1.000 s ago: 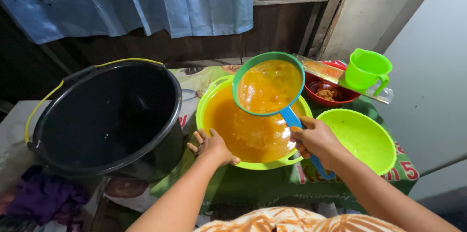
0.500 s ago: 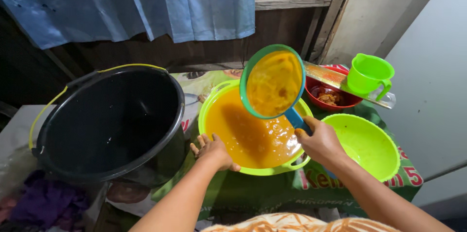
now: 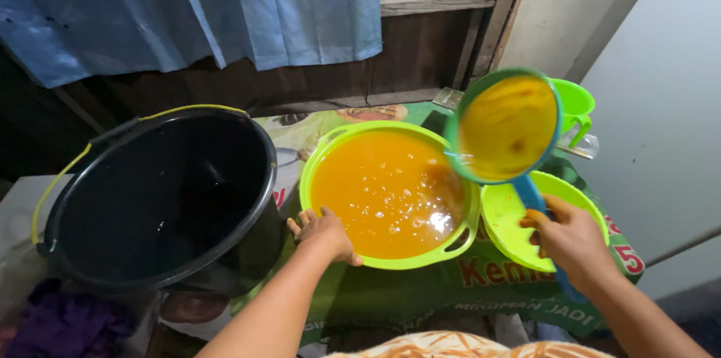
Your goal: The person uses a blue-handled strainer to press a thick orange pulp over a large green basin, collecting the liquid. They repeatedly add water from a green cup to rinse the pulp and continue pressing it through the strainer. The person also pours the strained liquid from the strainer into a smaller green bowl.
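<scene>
A lime green basin (image 3: 319, 159) full of orange liquid sits on a table with a green printed cloth (image 3: 420, 298). My left hand (image 3: 324, 232) rests on the basin's near rim, fingers spread. My right hand (image 3: 571, 242) grips the blue handle of a green-rimmed scoop (image 3: 507, 129). The scoop is tipped on its side above the basin's right edge, and a thin stream of orange liquid runs from it into the basin.
A large black bucket (image 3: 161, 200) with a yellow handle stands at the left, touching the basin. An empty lime green bowl (image 3: 511, 223) sits at the right under the scoop. A green cup (image 3: 574, 106) is behind it. Blue curtain (image 3: 210, 5) and wooden wall lie behind.
The scoop has tilted from nearly level to steeply tipped and shifted right, emptying most of its liquid into the basin. The camera view has swung, so the red bowl is out of sight.
</scene>
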